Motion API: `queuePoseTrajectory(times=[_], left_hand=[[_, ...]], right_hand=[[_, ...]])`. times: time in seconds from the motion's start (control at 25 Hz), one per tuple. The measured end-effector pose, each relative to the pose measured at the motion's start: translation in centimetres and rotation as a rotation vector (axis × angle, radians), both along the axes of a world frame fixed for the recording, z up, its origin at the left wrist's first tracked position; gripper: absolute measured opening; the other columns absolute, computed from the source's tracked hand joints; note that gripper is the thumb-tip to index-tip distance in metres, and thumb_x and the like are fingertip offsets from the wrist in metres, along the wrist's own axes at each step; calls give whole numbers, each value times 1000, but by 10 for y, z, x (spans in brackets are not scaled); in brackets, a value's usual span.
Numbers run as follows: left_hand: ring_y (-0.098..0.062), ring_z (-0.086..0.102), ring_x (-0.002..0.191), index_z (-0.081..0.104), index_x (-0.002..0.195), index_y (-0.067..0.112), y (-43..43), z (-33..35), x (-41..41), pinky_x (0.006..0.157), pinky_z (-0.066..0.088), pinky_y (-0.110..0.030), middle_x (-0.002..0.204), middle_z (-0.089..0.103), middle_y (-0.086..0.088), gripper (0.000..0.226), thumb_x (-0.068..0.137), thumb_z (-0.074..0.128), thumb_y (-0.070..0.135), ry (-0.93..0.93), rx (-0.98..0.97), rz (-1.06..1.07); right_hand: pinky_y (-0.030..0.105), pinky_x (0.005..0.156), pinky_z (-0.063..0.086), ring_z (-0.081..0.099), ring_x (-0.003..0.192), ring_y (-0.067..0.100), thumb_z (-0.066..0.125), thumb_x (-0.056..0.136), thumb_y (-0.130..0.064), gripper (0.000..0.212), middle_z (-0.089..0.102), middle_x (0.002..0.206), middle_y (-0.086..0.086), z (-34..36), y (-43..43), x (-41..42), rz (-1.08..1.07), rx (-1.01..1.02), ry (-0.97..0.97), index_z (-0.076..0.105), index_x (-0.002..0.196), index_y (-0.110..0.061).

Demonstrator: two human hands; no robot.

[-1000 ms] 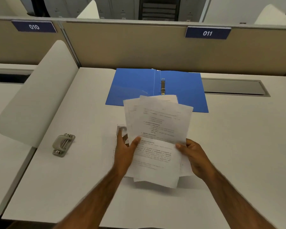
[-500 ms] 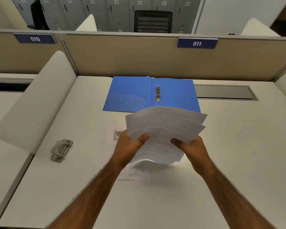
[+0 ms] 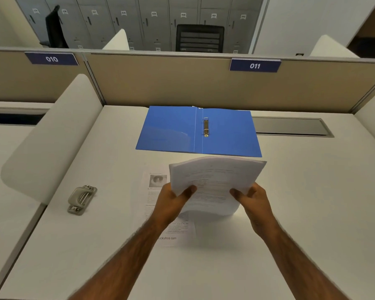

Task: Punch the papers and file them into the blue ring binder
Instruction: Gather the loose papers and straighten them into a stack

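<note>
**Square the stack first**

Your left hand (image 3: 175, 199) and right hand (image 3: 250, 199) pinch the papers (image 3: 214, 182) above the desk (image 3: 312, 191), near the open blue ring binder (image 3: 171, 128). Tap the edges flush, then reach for the punch (image 3: 81, 199).

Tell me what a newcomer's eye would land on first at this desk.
First, the blue ring binder lying open at the back of the white desk, its rings shut. Next, the stack of papers held above the desk by the left hand and right hand. A grey hole punch sits apart to the left.
</note>
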State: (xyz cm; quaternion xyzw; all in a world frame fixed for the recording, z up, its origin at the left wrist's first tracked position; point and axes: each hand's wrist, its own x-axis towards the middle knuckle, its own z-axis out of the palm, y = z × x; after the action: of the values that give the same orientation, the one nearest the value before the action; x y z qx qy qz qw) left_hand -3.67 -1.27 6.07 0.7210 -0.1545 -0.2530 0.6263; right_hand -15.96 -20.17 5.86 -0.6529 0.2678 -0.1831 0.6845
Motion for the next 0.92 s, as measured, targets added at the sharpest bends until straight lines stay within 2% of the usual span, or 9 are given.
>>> queuePoseTrajectory(times=[0.12, 0.24, 0.36, 0.48, 0.56, 0.64, 0.8, 0.84, 0.92], left_hand=[[-12, 69, 93, 65, 117, 25, -5, -2, -1, 86, 60, -35, 103, 71, 6, 23, 95, 63, 29, -29, 59, 13], [-12, 71, 87, 68, 113, 17, -4, 6, 9, 70, 61, -22, 99, 73, 3, 23, 97, 60, 31, -74, 71, 42], [-8, 70, 78, 66, 112, 20, 8, 1, 23, 60, 56, -16, 100, 71, 8, 23, 97, 59, 36, -132, 196, 72], [-1, 62, 74, 57, 111, 27, 25, -17, 35, 60, 45, -11, 103, 64, 12, 17, 97, 59, 37, -187, 363, 119], [-2, 60, 76, 56, 115, 25, 37, -31, 43, 62, 42, -10, 108, 62, 11, 21, 97, 58, 36, -214, 408, 138], [-8, 60, 83, 56, 116, 23, 45, -42, 51, 66, 46, -16, 109, 61, 10, 22, 97, 58, 33, -208, 453, 154], [-17, 65, 94, 58, 119, 19, 53, -65, 69, 81, 56, -35, 119, 66, -1, 29, 94, 57, 33, -200, 624, 193], [-18, 64, 97, 57, 122, 18, 53, -68, 71, 83, 54, -35, 122, 65, -2, 32, 94, 58, 33, -196, 655, 190], [-22, 62, 107, 53, 129, 17, 55, -73, 74, 86, 50, -35, 126, 62, -5, 38, 95, 59, 33, -201, 729, 165]], right_hand=[[42, 88, 57, 69, 100, 28, 67, 92, -5, 26, 75, 102, -2, -7, 2, 2, -54, -67, 96, 69, 103, -28], [32, 74, 59, 71, 91, 26, 66, 94, -10, 17, 75, 96, -4, -5, 4, 8, -72, -80, 107, 69, 94, -27], [38, 77, 62, 74, 91, 20, 66, 94, -16, 13, 75, 103, -2, -13, 17, 18, -3, -50, 144, 69, 102, -26], [45, 84, 62, 74, 92, 21, 65, 95, -20, 15, 75, 107, -1, -32, 40, 38, 38, -25, 252, 68, 109, -22], [41, 82, 62, 74, 91, 18, 63, 96, -20, 15, 74, 109, -2, -45, 55, 53, 65, 11, 283, 68, 110, -23], [33, 78, 61, 73, 91, 16, 62, 96, -18, 16, 73, 111, 0, -53, 66, 68, 95, -6, 309, 68, 111, -21], [38, 85, 60, 72, 95, 21, 65, 94, -19, 19, 73, 114, 5, -69, 68, 93, 111, -54, 391, 68, 112, -12], [38, 85, 60, 72, 93, 21, 67, 93, -21, 17, 74, 111, 5, -71, 66, 96, 110, -56, 410, 69, 107, -12], [35, 78, 59, 71, 85, 21, 69, 92, -30, 17, 74, 95, 3, -74, 61, 98, 115, -81, 463, 68, 86, -14]])
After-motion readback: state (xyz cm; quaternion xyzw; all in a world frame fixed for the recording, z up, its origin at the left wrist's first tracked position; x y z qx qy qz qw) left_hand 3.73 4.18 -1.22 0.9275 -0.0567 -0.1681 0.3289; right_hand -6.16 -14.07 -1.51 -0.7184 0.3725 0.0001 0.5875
